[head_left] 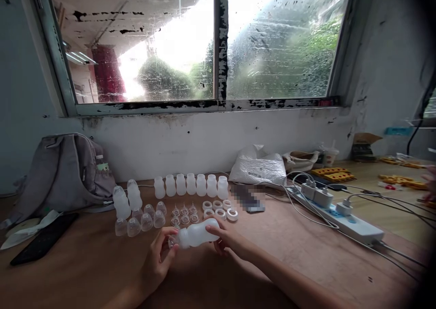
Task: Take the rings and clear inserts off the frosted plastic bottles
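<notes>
A frosted white baby bottle (200,234) is held on its side just above the table, its neck toward the left. My right hand (226,237) grips it around the base end. At the neck, my left hand (162,253) closes its fingers on a small clear piece (173,241); whether this is a cap or a nipple I cannot tell. Behind the hands stand clear nipples (185,219), white collar rings (220,214) and clear dome caps (146,221) in short rows. Farther back is a line of open bottles (191,184), with two capped bottles (121,202) at its left.
A grey backpack (73,168) and a black flat object (44,240) are at the left. To the right lie a phone (254,203), a silver bag (259,168) and a white power strip (357,229) with trailing cables. Yellow parts (334,174) sit farther back.
</notes>
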Tool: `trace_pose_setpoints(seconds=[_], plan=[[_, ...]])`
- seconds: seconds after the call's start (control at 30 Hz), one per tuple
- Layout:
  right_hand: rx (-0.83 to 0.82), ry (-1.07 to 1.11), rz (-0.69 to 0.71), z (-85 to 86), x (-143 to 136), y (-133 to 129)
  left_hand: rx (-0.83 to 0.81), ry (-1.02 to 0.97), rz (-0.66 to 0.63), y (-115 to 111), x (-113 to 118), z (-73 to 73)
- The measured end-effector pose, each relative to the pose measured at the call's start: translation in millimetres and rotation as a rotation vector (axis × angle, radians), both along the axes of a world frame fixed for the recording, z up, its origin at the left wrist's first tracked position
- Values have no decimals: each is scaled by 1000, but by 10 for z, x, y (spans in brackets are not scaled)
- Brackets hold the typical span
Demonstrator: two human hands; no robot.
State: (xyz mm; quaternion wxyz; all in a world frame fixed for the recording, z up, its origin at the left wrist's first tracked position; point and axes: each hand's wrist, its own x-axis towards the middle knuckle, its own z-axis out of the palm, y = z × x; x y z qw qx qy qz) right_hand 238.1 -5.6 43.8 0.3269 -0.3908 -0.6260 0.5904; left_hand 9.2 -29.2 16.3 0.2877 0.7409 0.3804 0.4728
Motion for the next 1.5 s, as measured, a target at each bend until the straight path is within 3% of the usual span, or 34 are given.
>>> trace_pose_setpoints(seconds=[0.13,0.37,0.6,0.73,0.87,0.93,1.03,1.2,1.3,1.5], plan=[[-22,22,52,6,-52,-67,3,79,92,-50,-13,12],[56,-24,-87,-24,-31,3,88,200,3,5,37,-94],[145,-29,-106,148,-77,32,102,296,-59,-121,7,243],[114,38,-149,225,12,64,64,341,3,-241,-258,263],[48,212,-453,336,341,228,-47,352,404,-195,-793,181],[42,221,-463,376,438,284,-100,417,508,-88,-1031,190],[72,186,-425,358,402,293,-239,595,487,130,-1235,270],[106,110,-361,170,248,273,-338,837,500,417,-1328,339],[49,125,-402,56,273,313,-338,910,500,463,-1380,298],[-37,114,-478,-62,348,402,-389,863,507,420,-1432,231]])
